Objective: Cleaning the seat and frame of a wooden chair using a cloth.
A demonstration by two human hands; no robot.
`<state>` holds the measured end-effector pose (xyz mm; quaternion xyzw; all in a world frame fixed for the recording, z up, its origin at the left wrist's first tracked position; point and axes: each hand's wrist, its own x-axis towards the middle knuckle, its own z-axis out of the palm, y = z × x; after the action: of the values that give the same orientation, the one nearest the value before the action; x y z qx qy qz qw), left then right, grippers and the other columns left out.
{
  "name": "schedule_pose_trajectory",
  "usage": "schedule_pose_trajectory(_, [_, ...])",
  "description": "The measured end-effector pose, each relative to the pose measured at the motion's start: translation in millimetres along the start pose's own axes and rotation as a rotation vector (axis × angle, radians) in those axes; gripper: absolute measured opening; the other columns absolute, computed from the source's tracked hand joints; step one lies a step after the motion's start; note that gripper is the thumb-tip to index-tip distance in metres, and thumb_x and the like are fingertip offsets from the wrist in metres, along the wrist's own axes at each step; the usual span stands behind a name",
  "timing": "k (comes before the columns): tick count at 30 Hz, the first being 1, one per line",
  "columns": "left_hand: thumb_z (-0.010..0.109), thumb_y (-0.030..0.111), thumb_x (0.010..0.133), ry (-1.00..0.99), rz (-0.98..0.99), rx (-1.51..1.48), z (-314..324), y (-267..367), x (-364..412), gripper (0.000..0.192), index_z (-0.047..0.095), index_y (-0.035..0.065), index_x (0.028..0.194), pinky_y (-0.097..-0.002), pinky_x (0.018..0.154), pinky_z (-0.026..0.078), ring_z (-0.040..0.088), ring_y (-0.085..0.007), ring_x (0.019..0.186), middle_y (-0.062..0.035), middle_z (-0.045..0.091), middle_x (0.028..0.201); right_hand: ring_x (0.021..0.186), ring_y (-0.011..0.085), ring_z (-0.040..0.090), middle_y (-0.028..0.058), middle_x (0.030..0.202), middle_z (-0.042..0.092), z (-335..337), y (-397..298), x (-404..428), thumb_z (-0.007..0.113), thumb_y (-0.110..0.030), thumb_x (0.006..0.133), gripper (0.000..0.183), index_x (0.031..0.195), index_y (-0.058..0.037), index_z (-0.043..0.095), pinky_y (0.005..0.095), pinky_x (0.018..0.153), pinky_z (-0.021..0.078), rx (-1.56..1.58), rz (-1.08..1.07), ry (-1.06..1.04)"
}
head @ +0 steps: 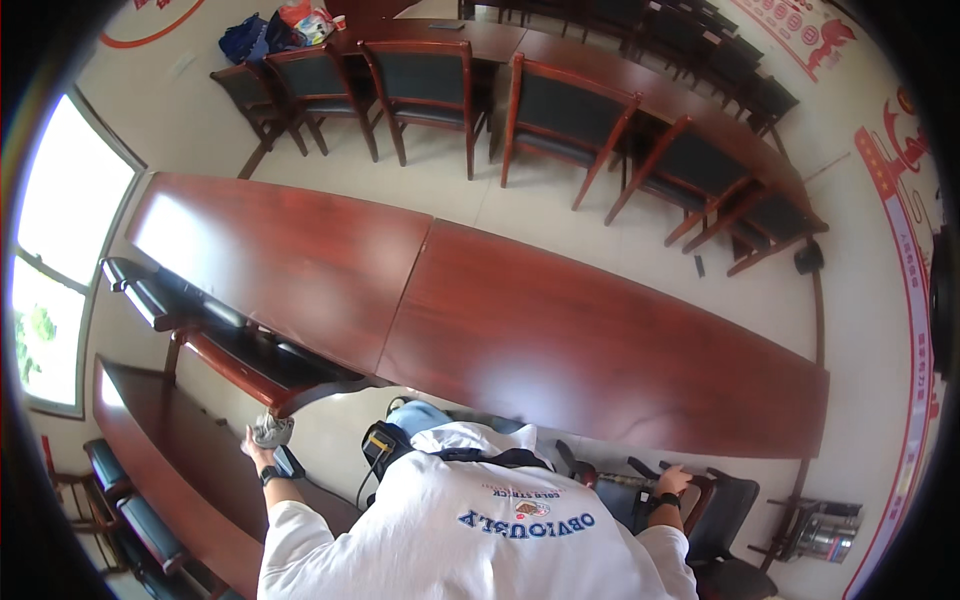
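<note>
My left hand [257, 448], with a dark band on its wrist, holds a crumpled grey cloth [273, 430]. The cloth is against the near end of the reddish wooden top rail of a black-padded chair [244, 371], which stands at the long table [600, 330]. On the right, my right hand [674, 478] grips the upper edge of another wood-framed chair [699, 504] by the table's near side. Part of that chair is hidden behind my arm and white T-shirt [480, 517].
A black pouch [385, 445] hangs at my waist. A second table [180, 480] curves along the lower left. Beyond the long table stands a row of chairs [574, 112], with bags [259, 37] on the table behind them. A metallic object [829, 531] stands near the right wall.
</note>
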<state>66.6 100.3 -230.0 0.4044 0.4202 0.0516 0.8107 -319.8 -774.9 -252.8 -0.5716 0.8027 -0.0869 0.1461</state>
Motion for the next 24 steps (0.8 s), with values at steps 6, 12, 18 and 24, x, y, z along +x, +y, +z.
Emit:
schedule_pose_trajectory(6, [0.053,0.017,0.086,0.189,-0.048,-0.232,-53.6,-80.5,-76.9,0.036,0.056,-0.003,0.115,-0.0502,0.102,0.041,0.054,-0.0349,0.114,-0.0185,0.057,0.124,0.127,0.0407,0.038,0.024,0.139,0.038,-31.9,-84.6,41.6,0.04,-0.035,0.097,0.051,0.137,-0.0028,0.038,0.0497,0.102,0.0358,-0.116,-0.52,0.27])
schedule_pose_trajectory(12, [0.054,0.021,0.083,0.17,-0.043,-0.194,-15.0,-108.2,-118.6,0.04,0.056,0.0004,0.117,-0.0529,0.105,0.034,0.051,-0.0353,0.117,-0.0187,0.055,0.126,0.135,0.0384,0.029,0.0227,0.145,0.033,9.7,-119.4,43.0,0.032,-0.042,0.099,0.055,0.139,-0.0053,0.039,0.0448,0.111,0.0252,0.031,-0.663,-0.159])
schedule_pose_trajectory(18, [0.057,0.033,0.081,0.215,-0.1,-0.078,51.8,-118.8,-124.3,0.05,0.054,0.0053,0.122,-0.0562,0.105,0.029,0.049,-0.0368,0.119,-0.0173,0.052,0.131,0.136,0.0357,0.027,0.0224,0.147,0.031,10.6,-119.6,37.5,0.032,-0.046,0.098,0.059,0.135,-0.0024,0.046,0.0424,0.112,0.022,-0.012,-0.622,-0.371])
schedule_pose_trajectory(24, [0.048,0.038,0.084,0.165,-0.224,-0.119,88.0,-162.3,-91.6,0.049,0.057,0.0047,0.12,-0.0619,0.1,0.031,0.052,-0.0378,0.115,-0.0188,0.056,0.125,0.129,0.0363,0.036,0.0221,0.139,0.04,7.8,-138.2,67.7,0.041,-0.05,0.093,0.06,0.128,-0.0036,0.054,0.0428,0.107,0.0304,-0.089,-0.625,-0.556])
